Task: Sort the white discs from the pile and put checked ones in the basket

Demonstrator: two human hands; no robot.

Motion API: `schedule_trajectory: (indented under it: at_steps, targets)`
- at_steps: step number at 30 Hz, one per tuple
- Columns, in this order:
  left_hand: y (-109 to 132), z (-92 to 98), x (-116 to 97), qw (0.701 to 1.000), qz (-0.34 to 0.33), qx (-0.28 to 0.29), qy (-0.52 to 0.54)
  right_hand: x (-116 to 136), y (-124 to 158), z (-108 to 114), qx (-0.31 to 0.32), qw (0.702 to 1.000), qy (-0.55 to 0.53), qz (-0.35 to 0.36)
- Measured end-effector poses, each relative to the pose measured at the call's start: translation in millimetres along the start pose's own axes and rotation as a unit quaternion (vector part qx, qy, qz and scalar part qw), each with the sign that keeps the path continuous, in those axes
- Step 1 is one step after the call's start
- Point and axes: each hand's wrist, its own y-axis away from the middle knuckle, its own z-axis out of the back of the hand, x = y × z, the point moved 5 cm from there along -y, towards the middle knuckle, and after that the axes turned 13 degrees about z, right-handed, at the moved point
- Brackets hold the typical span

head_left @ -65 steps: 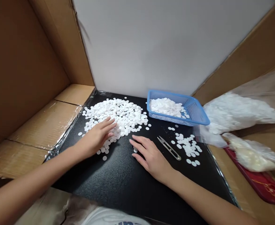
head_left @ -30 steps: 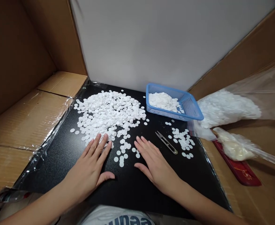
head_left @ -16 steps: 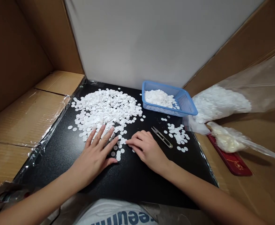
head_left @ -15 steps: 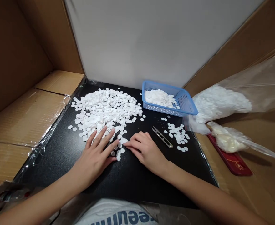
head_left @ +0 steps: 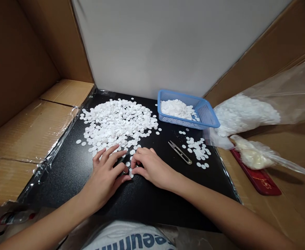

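A wide heap of small white round discs (head_left: 119,119) spreads over the black tabletop (head_left: 64,180). At its near edge my left hand (head_left: 104,175) rests with fingers bent and apart, the fingertips among the discs. My right hand (head_left: 154,168) lies just to the right, its fingers curled and a gap showing between thumb and forefinger. Between the two hands are a few loose discs (head_left: 131,173), close to both thumbs. No disc is visibly held in either hand, though the undersides of the fingers are hidden.
Metal thread snips (head_left: 179,152) lie right of my right hand, beside a smaller group of discs (head_left: 199,149). Behind stands a blue basket (head_left: 188,123) partly filled with discs. Clear bags (head_left: 246,113) and a red case (head_left: 265,182) sit on cardboard at the right. Cardboard walls flank the table.
My right hand has shifted left, closer to my left hand, and its thumb and forefinger have come around the loose discs. My left fingers have drawn back and bent more.
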Motion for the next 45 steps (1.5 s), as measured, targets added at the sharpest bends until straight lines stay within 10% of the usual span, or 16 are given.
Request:
schedule_trajectory:
  at_steps: [12,21,30,45]
  targets:
    - [1.1,-2.5,-6.2,0.999,0.035,0.001,0.003,1.4,2.3,-0.3,-0.006,0.999,0.046,0.003]
    - [18.4,11.4,-2.6,0.989,-0.147,-0.02,-0.027,10.9,-8.8,11.8,0.069,0.996,0.036,0.053]
    - [-7.0,5.4,4.1,0.998,-0.013,-0.012,-0.063,11.4,30.9,3.8,-0.023,0.972,0.191,0.138]
    - [-27.3,-8.4,-1.2,0.998,0.004,0.019,-0.063,0.7,42.2,5.5,-0.063,0.983,0.151,0.086]
